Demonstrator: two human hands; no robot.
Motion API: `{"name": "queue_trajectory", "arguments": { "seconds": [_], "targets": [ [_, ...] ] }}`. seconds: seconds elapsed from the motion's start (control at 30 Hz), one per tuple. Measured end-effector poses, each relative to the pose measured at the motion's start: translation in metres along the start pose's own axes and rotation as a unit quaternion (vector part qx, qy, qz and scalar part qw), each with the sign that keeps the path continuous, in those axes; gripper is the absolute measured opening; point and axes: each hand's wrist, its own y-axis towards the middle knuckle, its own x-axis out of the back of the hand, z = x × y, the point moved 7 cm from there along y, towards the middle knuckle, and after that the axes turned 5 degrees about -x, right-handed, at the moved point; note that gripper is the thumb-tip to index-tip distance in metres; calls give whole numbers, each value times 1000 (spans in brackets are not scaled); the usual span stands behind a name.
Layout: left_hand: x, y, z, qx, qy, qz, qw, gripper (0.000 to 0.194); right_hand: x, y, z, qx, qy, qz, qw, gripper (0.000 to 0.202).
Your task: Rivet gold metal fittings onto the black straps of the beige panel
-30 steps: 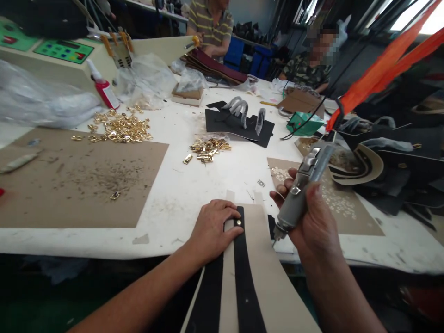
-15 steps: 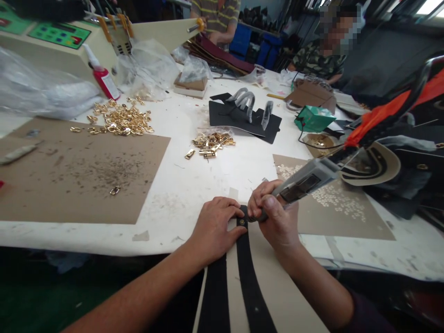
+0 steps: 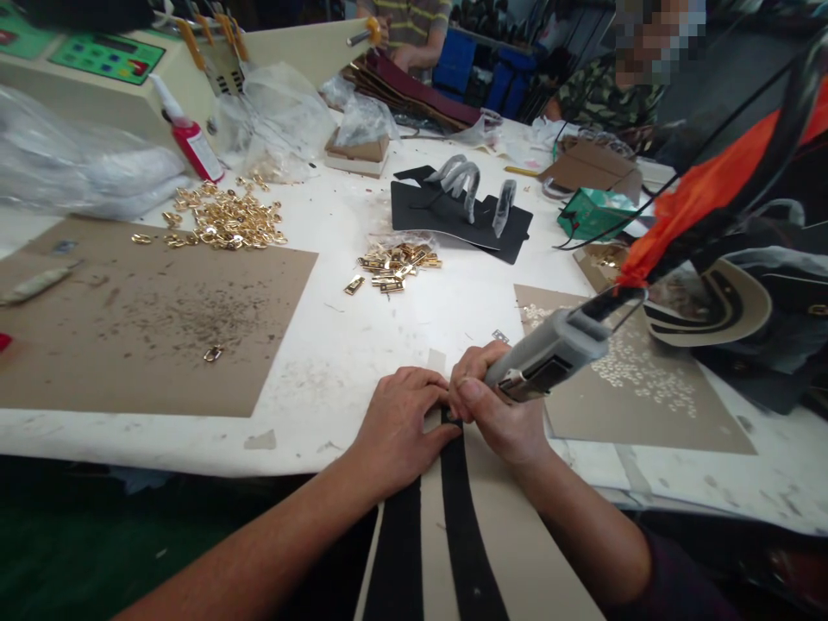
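My right hand [image 3: 498, 405] is closed around a grey electric screwdriver [image 3: 549, 358] with a clip on its side. Its lower end is hidden behind my fingers, over the end of a black strap [image 3: 466, 509]. My left hand [image 3: 404, 423] holds that strap end down between bent fingers and thumb, and a small part of a metal fitting shows there. The strap lies on a beige panel [image 3: 511, 535] that reaches over the table's front edge toward me. Beside it, a second black strip [image 3: 402, 552] runs partly under my left wrist.
Gold clasps [image 3: 233, 216] and gold plates [image 3: 398, 263] lie in piles on the white table [image 3: 304, 388]. Small pale pieces cover a brown sheet [image 3: 575, 423] on the right. An orange-wrapped cord [image 3: 699, 190] rises from the screwdriver. Two people sit across the table.
The screwdriver has swung toward me and turned in my right hand, which has moved slightly left over the strap end, covering most of the metal fitting. My left hand has barely moved.
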Motion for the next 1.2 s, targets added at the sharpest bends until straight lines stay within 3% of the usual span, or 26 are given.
{"name": "queue_trajectory", "arguments": {
  "seconds": [0.2, 0.37, 0.5, 0.73, 0.87, 0.97, 1.07, 1.13, 1.2],
  "targets": [
    [-5, 2, 5, 8, 28, 9, 1000, 12, -17, 4, 7, 46, -41, 100, 993, 26],
    [-8, 1, 9, -1, 21, 1, 1000, 15, -16, 5, 3, 47, -70, 86, 993, 27],
    [-5, 0, 7, 10, 27, 1, 1000, 16, -16, 3, -2, 13, -21, 96, 995, 32],
    [0, -3, -1, -5, 31, -2, 999, 22, -6, 5, 3, 3, 51, 40, 998, 47],
    [2, -6, -4, -4, 2, -13, 1000, 24, 29, -9, 36, 42, 136, -97, 985, 50],
    [4, -9, -6, -7, -7, -25, 1000, 23, 75, -43, 51, 11, 84, -219, 972, 52],
    [8, -15, -9, -15, -23, -42, 999, 23, 135, -100, 38, -109, -92, -329, 934, 61],
    [13, -22, -12, -20, -37, -55, 998, 21, 172, -142, 18, -209, -220, -363, 881, 58],
    [22, -31, -14, -20, -49, -73, 996, 18, 197, -174, 1, -246, -302, -365, 845, 53]
  ]
}}
